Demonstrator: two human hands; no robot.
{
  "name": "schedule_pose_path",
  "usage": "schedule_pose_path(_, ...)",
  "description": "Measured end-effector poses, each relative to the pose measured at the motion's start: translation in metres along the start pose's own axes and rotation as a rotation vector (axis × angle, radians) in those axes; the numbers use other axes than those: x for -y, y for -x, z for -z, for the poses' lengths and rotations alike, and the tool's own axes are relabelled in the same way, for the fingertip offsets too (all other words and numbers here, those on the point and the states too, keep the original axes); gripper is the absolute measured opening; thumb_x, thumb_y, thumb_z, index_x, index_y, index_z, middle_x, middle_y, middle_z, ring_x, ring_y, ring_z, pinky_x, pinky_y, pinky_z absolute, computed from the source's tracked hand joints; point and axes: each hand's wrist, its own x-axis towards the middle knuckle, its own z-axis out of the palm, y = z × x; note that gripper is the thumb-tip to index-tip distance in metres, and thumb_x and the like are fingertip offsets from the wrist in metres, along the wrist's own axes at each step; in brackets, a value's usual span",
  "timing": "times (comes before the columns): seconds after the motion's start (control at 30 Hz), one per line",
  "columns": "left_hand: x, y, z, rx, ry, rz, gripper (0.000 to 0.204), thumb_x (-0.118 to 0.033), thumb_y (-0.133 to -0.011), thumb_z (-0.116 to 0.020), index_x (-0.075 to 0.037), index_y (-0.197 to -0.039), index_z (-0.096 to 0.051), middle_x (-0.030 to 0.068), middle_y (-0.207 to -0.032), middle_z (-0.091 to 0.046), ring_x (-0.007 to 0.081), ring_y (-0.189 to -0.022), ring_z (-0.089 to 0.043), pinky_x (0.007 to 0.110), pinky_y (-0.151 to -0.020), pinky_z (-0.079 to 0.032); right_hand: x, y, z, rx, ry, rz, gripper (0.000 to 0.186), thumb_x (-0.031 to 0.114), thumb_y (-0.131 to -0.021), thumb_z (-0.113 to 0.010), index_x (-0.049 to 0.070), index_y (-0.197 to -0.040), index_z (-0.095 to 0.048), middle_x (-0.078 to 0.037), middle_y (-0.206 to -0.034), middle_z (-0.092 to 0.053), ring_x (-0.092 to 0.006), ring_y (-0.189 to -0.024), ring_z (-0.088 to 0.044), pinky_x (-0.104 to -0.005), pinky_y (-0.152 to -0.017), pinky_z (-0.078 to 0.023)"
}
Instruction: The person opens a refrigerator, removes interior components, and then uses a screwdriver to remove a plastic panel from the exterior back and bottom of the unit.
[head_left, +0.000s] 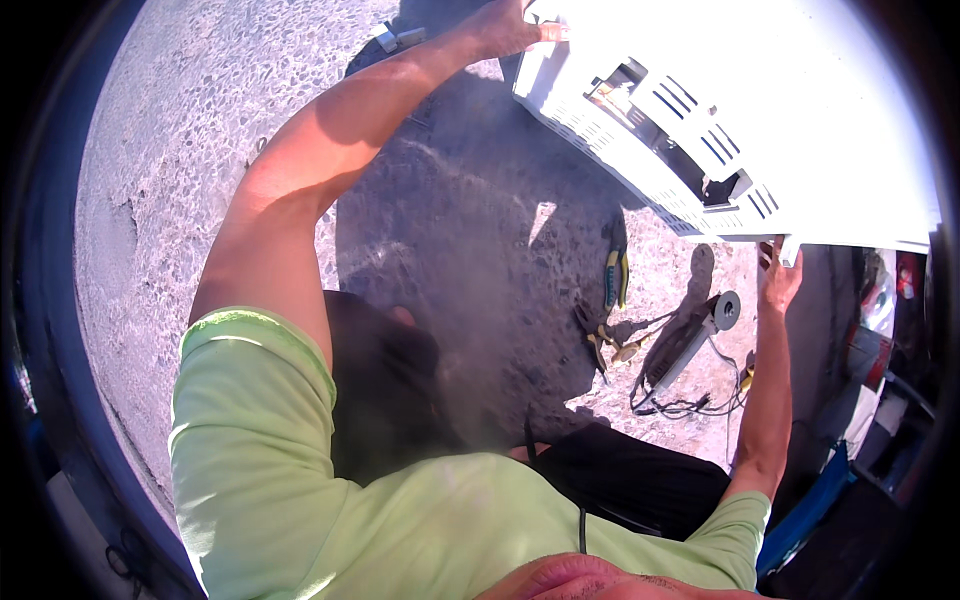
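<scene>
A large white metal casing (830, 130) with rows of vent slots is tilted up at the upper right. Through a long opening in its slotted side, some inner parts (630, 90) show. My left hand (515, 30) grips the casing's far left corner, its thumb lying on the edge and the other fingers mostly hidden. At the near right corner, my right hand (780, 280) holds the lower edge from beneath, next to a small white tab. Both arms are stretched wide apart around the casing.
On the rough stone ground lie green-handled pliers (613, 280), another pair with yellowish handles (600, 345), and a long grey bar-shaped device (683, 358) with a round grey disc (727, 310) and black cables. Assorted items, including a blue strip (812, 500), crowd the right side. Haze hangs in the shade.
</scene>
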Motion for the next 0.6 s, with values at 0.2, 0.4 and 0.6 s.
schedule_pose_path(0.2,0.015,-0.006,-0.004,-0.075,0.017,-0.209,0.034,-0.024,-0.090,-0.062,0.000,-0.115,-0.063,0.0209,-0.106,-0.068,0.0319,-0.100,-0.066,0.040,-0.084,-0.052,0.010,0.005,-0.004,-0.030,-0.015,-0.042,0.048,0.034,-0.096,-0.069,0.001,-0.127,-0.055,-0.011,-0.108,-0.068,-0.0206,-0.095,-0.070,-0.0320,-0.077,-0.054)
schedule_pose_path(0.4,0.029,-0.007,-0.006,-0.092,-0.136,-0.127,0.029,-0.015,-0.089,-0.062,0.000,-0.114,-0.063,0.0229,-0.103,-0.070,0.0347,-0.101,-0.068,0.040,-0.081,-0.054,0.012,0.004,-0.005,-0.007,-0.044,-0.036,0.051,0.037,-0.093,-0.072,0.002,-0.126,-0.055,-0.011,-0.105,-0.070,-0.0200,-0.094,-0.070,-0.0308,-0.077,-0.054)
schedule_pose_path(0.6,0.053,-0.010,-0.023,-0.017,-0.079,0.021,0.033,-0.016,-0.084,-0.066,0.002,-0.111,-0.062,0.0210,-0.090,-0.069,0.0269,-0.081,-0.067,0.037,-0.070,-0.053,0.008,0.010,0.008,-0.004,-0.079,-0.040,0.051,0.032,-0.093,-0.072,-0.001,-0.126,-0.052,-0.012,-0.110,-0.068,-0.0232,-0.100,-0.070,-0.0324,-0.081,-0.055)
